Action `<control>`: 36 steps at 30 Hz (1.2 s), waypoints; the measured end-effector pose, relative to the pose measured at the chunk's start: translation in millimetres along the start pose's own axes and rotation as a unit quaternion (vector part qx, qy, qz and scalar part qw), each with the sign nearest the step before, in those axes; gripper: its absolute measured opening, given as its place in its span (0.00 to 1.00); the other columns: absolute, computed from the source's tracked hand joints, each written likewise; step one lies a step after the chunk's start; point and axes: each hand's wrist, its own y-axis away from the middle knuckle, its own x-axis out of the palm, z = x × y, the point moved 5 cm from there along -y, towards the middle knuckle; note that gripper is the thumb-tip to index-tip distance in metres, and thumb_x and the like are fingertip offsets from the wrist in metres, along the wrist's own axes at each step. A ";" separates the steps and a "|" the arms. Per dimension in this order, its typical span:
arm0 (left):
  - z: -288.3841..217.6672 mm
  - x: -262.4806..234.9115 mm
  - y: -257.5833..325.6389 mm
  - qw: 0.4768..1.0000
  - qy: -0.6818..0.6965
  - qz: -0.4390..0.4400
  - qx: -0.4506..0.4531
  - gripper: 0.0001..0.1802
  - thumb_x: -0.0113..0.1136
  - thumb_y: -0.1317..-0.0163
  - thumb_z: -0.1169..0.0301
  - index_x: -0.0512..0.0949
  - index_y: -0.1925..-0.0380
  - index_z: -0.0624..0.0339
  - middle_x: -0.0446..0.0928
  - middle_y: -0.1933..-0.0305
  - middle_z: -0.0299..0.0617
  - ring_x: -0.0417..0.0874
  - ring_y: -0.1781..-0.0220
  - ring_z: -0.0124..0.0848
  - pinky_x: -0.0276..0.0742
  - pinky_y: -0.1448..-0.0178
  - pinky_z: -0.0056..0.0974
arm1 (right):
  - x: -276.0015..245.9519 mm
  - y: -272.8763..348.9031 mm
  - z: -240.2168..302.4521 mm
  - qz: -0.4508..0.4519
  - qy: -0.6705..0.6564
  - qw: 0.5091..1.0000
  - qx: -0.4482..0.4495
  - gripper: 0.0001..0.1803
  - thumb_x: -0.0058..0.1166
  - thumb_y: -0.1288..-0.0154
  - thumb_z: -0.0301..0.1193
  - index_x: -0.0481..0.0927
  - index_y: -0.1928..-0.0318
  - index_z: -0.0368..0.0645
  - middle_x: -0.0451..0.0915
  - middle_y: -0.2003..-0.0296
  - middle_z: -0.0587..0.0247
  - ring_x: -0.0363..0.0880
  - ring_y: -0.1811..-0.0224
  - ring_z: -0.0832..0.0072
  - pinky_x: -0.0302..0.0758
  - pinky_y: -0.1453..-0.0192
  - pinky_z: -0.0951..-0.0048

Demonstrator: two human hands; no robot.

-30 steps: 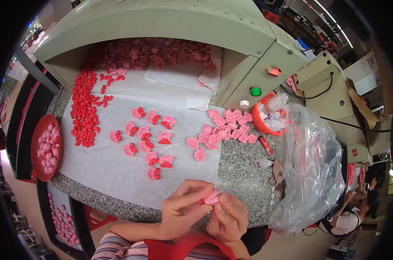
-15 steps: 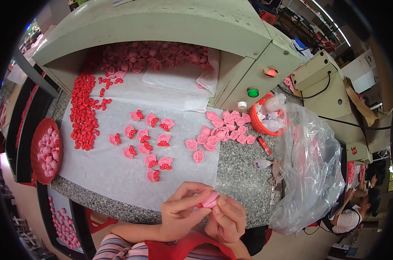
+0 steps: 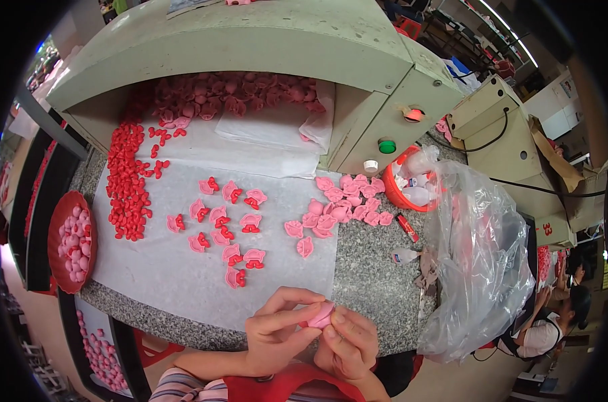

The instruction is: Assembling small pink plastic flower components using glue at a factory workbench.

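At the left end of the granite bench (image 3: pixel 364 275): one red dish (image 3: pixel 54 234), holding pink balls (image 3: pixel 76 238). Next, on the white sheet (image 3: pixel 156 281): red bows (image 3: pixel 126 201), a dense heap. Further right: pink shells with red bows (image 3: pixel 233 253), about a dozen, spaced loosely. Near the bench's front edge: left hand (image 3: pixel 277 328), thumb and forefinger pinched on one pink piece (image 3: pixel 321 316), a sliver of red showing beside them. Beyond: loose pink shells (image 3: pixel 341 204), clustered at the sheet's right edge. Right hand (image 3: pixel 349 342): fingertips closed on the piece's right side. Last: orange tub (image 3: pixel 392 187), red tube (image 3: pixel 408 228), small bottle (image 3: pixel 404 256), clear bag (image 3: pixel 478 261).

Risks, as I judge them from afar: uneven pressure between the two pinches could skew or dent the piece, if it is soft; a slackened grip could drop it over the front edge; a careless sleeve could scatter the laid-out shells.

Not legible to me: the piece's underside and any seam, covered by fingers; the right hand's curled fingers, overlapping; pieces deep in the pale green booth (image 3: pixel 237 33), shadowed.
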 end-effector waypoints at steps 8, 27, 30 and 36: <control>-0.3 -1.8 -3.0 1.000 -0.010 0.009 0.021 0.21 0.59 0.56 0.89 0.77 0.58 0.65 0.70 0.52 0.50 0.73 0.50 0.38 0.72 0.47 0.38 | 2.6 3.5 -3.4 0.009 -0.009 1.000 0.007 0.13 0.60 0.56 0.19 0.77 0.66 0.42 0.78 0.62 0.59 0.79 0.62 0.63 0.76 0.67 0.73; 2.9 -0.1 -1.1 0.999 -0.015 0.019 0.035 0.18 0.58 0.50 0.82 0.75 0.56 0.64 0.70 0.53 0.54 0.75 0.53 0.40 0.73 0.50 0.39 | -0.8 3.0 -2.6 -0.005 -0.003 1.000 -0.022 0.13 0.60 0.55 0.20 0.78 0.65 0.42 0.78 0.62 0.61 0.78 0.61 0.65 0.77 0.65 0.71; 1.5 1.0 -2.0 0.999 -0.016 0.017 0.036 0.17 0.57 0.49 0.82 0.75 0.56 0.63 0.70 0.53 0.54 0.75 0.53 0.41 0.73 0.50 0.39 | -1.2 1.3 -2.3 -0.003 -0.001 1.000 -0.029 0.12 0.60 0.55 0.20 0.78 0.65 0.42 0.78 0.62 0.62 0.78 0.61 0.66 0.78 0.64 0.71; 2.2 0.2 0.8 1.000 -0.014 0.012 0.013 0.16 0.56 0.47 0.80 0.75 0.56 0.62 0.70 0.54 0.54 0.76 0.54 0.42 0.73 0.50 0.40 | -1.2 2.4 -0.6 -0.001 -0.003 1.000 -0.028 0.12 0.60 0.54 0.21 0.78 0.65 0.43 0.78 0.62 0.62 0.78 0.61 0.67 0.78 0.64 0.72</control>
